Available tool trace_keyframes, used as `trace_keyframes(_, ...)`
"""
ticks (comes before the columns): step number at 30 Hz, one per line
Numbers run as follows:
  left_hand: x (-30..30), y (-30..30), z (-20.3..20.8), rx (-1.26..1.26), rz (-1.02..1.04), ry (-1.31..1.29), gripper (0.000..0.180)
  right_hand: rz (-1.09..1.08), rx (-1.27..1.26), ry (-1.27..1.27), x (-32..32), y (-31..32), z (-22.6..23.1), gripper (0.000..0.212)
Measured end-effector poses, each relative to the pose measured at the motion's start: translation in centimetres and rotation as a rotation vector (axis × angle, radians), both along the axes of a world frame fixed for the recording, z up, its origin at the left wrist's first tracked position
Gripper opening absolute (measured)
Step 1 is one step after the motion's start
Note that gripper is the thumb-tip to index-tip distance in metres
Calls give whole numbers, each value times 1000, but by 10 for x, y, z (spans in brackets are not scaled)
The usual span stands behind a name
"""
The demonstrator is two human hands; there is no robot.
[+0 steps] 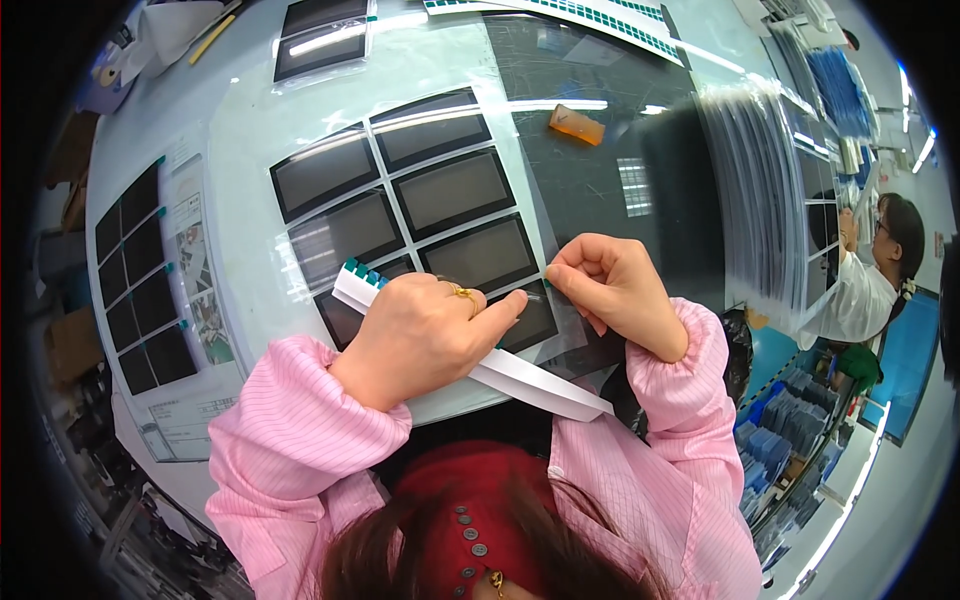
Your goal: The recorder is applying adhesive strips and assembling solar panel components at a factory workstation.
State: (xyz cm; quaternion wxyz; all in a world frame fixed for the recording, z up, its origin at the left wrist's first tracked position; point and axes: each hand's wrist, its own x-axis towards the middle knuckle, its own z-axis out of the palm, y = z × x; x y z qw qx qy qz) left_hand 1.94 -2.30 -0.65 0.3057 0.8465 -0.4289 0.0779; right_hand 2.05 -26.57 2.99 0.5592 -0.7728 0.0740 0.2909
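My left hand is closed around a folded white paper strip with green tabs at its far end. The strip slants across the near edge of a clear sheet bearing several dark rectangular panels. To its right, my right hand pinches thumb and forefinger together at the sheet's right edge. A tiny bit of green shows at those fingertips, seemingly a small tab. Part of the lower-left panel is hidden behind my left hand.
A translucent orange block lies on the dark mat. Thick stacks of clear-wrapped sheets stand at right. Printed papers and dark panels lie at left, more green-tabbed strips at the back. A co-worker is at far right.
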Motion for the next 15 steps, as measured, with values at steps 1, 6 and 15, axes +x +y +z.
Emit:
trace_keyframes(1, 1, -1, 0, -4, -3, -8, 18, -2, -26, -12, 0, 0, 1, 15)
trace_keyframes(6, 3, 4, 1, 23, -3, -1, 20, 35, -57, -56, 3, 7, -1, 14)
trace_keyframes(15, 5, -29, -28, 7, -26, -46, 18, 258, -295, -405, 15, -47, -40, 24)
